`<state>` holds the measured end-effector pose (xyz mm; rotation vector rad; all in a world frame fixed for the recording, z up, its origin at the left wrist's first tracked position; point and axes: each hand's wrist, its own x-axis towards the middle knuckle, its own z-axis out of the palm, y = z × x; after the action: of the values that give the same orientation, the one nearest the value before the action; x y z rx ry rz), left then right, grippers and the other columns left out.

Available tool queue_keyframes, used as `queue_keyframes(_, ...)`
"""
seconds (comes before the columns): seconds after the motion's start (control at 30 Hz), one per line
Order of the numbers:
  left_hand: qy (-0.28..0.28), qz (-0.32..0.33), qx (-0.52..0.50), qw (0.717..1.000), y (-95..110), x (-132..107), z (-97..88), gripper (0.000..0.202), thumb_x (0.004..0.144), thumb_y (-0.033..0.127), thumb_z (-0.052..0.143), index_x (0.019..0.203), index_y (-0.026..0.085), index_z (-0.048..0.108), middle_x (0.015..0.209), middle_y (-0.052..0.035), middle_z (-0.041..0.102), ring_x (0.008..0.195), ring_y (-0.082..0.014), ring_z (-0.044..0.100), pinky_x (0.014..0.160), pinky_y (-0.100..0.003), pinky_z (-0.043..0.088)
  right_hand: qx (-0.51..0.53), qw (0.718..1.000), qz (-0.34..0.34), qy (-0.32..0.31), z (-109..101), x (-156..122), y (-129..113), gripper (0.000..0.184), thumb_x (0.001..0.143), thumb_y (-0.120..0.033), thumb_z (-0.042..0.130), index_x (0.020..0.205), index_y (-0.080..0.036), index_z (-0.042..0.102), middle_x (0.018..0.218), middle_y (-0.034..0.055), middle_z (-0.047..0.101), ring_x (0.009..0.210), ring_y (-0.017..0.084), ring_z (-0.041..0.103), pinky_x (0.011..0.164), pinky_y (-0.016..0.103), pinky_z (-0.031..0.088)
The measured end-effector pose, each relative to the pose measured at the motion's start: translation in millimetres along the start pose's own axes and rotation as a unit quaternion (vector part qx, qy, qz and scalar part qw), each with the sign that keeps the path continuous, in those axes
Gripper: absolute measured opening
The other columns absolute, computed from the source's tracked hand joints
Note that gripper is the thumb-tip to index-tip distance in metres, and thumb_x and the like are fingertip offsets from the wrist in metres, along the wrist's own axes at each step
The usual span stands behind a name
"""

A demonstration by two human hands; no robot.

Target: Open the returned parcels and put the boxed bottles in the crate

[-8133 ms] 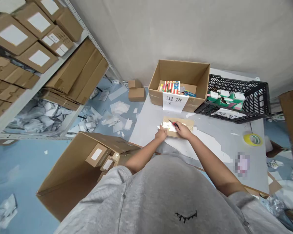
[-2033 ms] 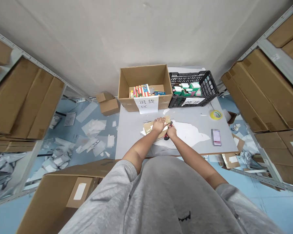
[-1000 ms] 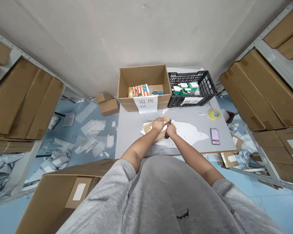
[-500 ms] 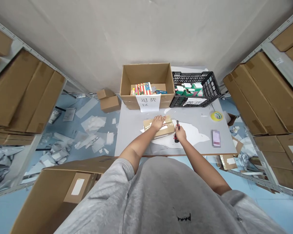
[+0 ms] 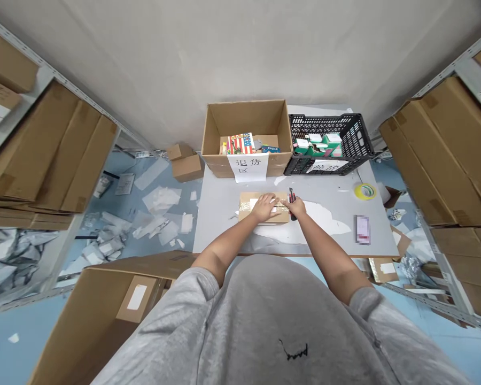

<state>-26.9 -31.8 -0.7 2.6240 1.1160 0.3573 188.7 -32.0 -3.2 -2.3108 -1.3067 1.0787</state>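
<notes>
Grey table point(image 5: 220, 230) fills the centre of the frame, littered floor off to the left. At its far edge, upper centre, stands an open carton point(image 5: 213, 128) with a paper sign hung on its front. Right beside it is a black crate point(image 5: 363, 140) with green and white packs inside.

Now the action: a flat brown parcel point(image 5: 246, 207) lies on the table just below the carton, its long axis running left to right across the frame, shiny tape along the top. The left hand point(image 5: 265, 206) is on top of it, palm down, fingers spread flat, pressing rather than gripping. The right hand point(image 5: 299, 207) sits just off the parcel's right short end, fist closed round a red and black knife point(image 5: 291, 196), whose tip points toward the top of the frame. So the parcel lies to the left of the knife hand, which touches that end or nearly so. Over at the right, well apart, lies a yellow tape roll point(image 5: 364, 191).
</notes>
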Motion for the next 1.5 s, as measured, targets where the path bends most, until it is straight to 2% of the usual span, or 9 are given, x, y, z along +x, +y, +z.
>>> queue_keyframes(0.17, -0.030, -0.024, -0.011, 0.999, 25, -7, 2.8, 0.078, 0.082, 0.074, 0.071, 0.134, 0.016, 0.062, 0.130, -0.0178, 0.059, 0.123, -0.0347, 0.052, 0.107, -0.045, 0.037, -0.058, 0.998, 0.020, 0.024, 2, 6, -10, 0.053, 0.074, -0.060, 0.086, 0.102, -0.020, 0.063, 0.093, 0.0085, 0.074, 0.080, 0.024, 0.073, 0.068, 0.031, 0.054)
queue_keyframes(0.27, -0.040, -0.032, -0.001, 0.999, 32, 0, 3.5, 0.086, 0.075, 0.077, 0.075, 0.132, 0.014, 0.061, 0.127, -0.0182, 0.060, 0.121, -0.0359, 0.052, 0.104, -0.045, 0.036, -0.021, 1.000, -0.012, 0.007, -3, 3, -7, 0.049, 0.079, -0.058, 0.083, 0.105, -0.021, 0.063, 0.083, 0.0049, 0.072, 0.069, 0.021, 0.070, 0.063, 0.029, 0.054)
queue_keyframes(0.4, -0.060, -0.038, 0.008, 0.997, 37, 10, 6.0, 0.082, 0.070, 0.074, 0.080, 0.123, 0.014, 0.062, 0.126, -0.0183, 0.059, 0.120, -0.0365, 0.051, 0.100, -0.044, 0.035, 0.131, 0.987, -0.082, -0.050, -21, -13, 23, 0.044, 0.101, -0.059, 0.051, 0.121, -0.022, 0.062, 0.063, -0.0039, 0.062, 0.049, 0.015, 0.063, 0.053, 0.025, 0.052)
queue_keyframes(0.53, -0.063, -0.054, 0.015, 0.996, 41, 11, 11.5, 0.085, 0.067, 0.076, 0.080, 0.121, 0.013, 0.062, 0.126, -0.0201, 0.060, 0.119, -0.0380, 0.051, 0.099, -0.045, 0.034, 0.206, 0.960, -0.121, -0.145, -38, -37, 57, 0.061, 0.100, -0.051, 0.056, 0.154, -0.025, 0.048, 0.075, -0.0025, 0.066, 0.055, 0.015, 0.068, 0.052, 0.024, 0.054)
queue_keyframes(0.63, -0.058, -0.050, 0.022, 0.997, 41, 10, 15.3, 0.087, 0.067, 0.079, 0.078, 0.120, 0.012, 0.063, 0.126, -0.0210, 0.060, 0.118, -0.0386, 0.051, 0.098, -0.046, 0.034, 0.199, 0.948, -0.152, -0.196, -40, -47, 68, 0.071, 0.100, -0.044, 0.057, 0.165, -0.030, 0.035, 0.083, -0.0022, 0.068, 0.049, 0.011, 0.062, 0.048, 0.023, 0.052)
queue_keyframes(0.77, -0.047, -0.039, 0.028, 0.998, 38, 9, 19.2, 0.084, 0.069, 0.079, 0.077, 0.119, 0.012, 0.063, 0.122, -0.0201, 0.062, 0.115, -0.0375, 0.054, 0.098, -0.046, 0.034, 0.163, 0.949, -0.163, -0.214, -37, -45, 68, 0.063, 0.101, -0.038, 0.056, 0.162, -0.031, 0.043, 0.078, -0.0029, 0.066, 0.043, 0.009, 0.054, 0.043, 0.021, 0.047)
queue_keyframes(0.93, -0.029, -0.022, 0.028, 0.999, 36, 7, 23.4, 0.080, 0.072, 0.077, 0.075, 0.118, 0.013, 0.063, 0.119, -0.0187, 0.063, 0.114, -0.0358, 0.056, 0.099, -0.045, 0.035, 0.142, 0.959, -0.145, -0.197, -33, -38, 69, 0.059, 0.100, -0.036, 0.058, 0.158, -0.032, 0.051, 0.069, -0.0053, 0.061, 0.040, 0.008, 0.047, 0.040, 0.019, 0.042)
queue_keyframes(1.13, -0.021, -0.022, 0.027, 0.999, 36, 5, 23.9, 0.081, 0.071, 0.078, 0.075, 0.117, 0.013, 0.063, 0.117, -0.0185, 0.064, 0.113, -0.0349, 0.056, 0.098, -0.046, 0.036, 0.190, 0.951, -0.117, -0.215, -27, -44, 81, 0.064, 0.098, -0.040, 0.058, 0.160, -0.027, 0.048, 0.067, -0.0062, 0.058, 0.039, 0.008, 0.046, 0.039, 0.021, 0.043)
queue_keyframes(1.5, -0.052, -0.017, 0.019, 0.998, 41, 3, 15.7, 0.077, 0.077, 0.077, 0.070, 0.121, 0.014, 0.063, 0.122, -0.0206, 0.062, 0.117, -0.0372, 0.054, 0.098, -0.047, 0.037, 0.232, 0.947, -0.086, -0.206, -18, -57, 75, 0.069, 0.094, -0.045, 0.061, 0.158, -0.023, 0.049, 0.063, -0.0076, 0.057, 0.038, 0.010, 0.046, 0.037, 0.021, 0.041)
